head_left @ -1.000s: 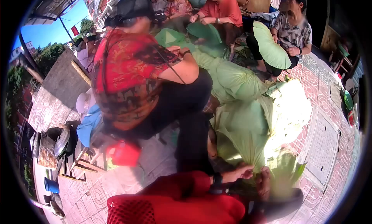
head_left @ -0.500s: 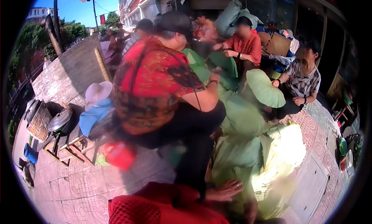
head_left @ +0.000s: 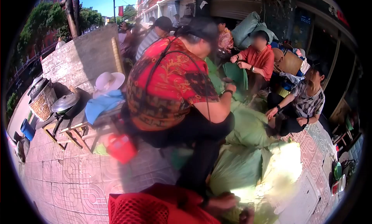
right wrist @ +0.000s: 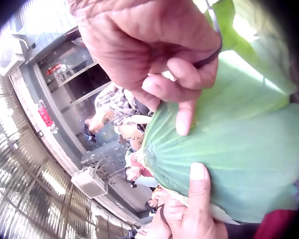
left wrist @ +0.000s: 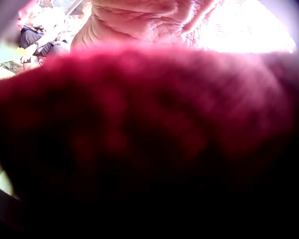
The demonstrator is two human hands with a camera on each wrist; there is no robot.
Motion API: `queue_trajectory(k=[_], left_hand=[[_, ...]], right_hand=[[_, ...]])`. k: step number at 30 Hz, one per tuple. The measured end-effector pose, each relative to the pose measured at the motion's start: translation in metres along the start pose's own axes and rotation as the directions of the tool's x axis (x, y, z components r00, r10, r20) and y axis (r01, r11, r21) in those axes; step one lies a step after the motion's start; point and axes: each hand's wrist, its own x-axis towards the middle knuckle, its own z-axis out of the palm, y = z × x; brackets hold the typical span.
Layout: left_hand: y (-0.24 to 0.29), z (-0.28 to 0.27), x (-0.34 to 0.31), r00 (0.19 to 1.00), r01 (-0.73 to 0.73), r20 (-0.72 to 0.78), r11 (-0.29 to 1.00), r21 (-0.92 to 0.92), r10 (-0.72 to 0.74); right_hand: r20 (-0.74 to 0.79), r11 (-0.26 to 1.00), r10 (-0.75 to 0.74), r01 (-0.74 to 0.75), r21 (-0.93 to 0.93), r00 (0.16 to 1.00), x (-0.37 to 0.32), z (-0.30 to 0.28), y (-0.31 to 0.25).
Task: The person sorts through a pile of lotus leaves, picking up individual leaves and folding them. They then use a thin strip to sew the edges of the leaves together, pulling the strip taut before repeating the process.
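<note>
In the right wrist view a large green lotus leaf spreads beneath both hands. My left hand grips its edge, thumb lying on the surface and fingers folded below. Above it my right hand has curled fingers holding a thin dark curved metal tool, its fingertips right at the leaf. In the head view both hands are blurred low at the front, beside a pile of lotus leaves. A red sleeve covers most of the left wrist view, with only wrist skin showing above it.
A person in a red patterned shirt crouches just ahead on the left. A red plastic container stands on the paving. Left of it a low bench holds a lidded pot and a pale hat. Other people sit beyond the leaves.
The head view has turned, so the scene sits further right. My left hand, spread over the leaves half a second ago, now has its fingers drawn in. The person at right has lowered a leaf.
</note>
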Motion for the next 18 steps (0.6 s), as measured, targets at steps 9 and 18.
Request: queue_trajectory(k=[9, 18], left_hand=[[-0.016, -0.004, 0.019, 0.996, 0.09, -0.01, 0.994, -0.059, -0.091], [-0.009, -0.013, 0.039, 0.979, 0.205, 0.017, 0.979, 0.006, -0.205]], right_hand=[[-0.042, 0.997, -0.082, 0.082, -0.007, 0.996, 0.0, -0.003, -0.001], [-0.073, 0.989, -0.149, 0.147, -0.024, 0.986, 0.0, -0.008, 0.0]])
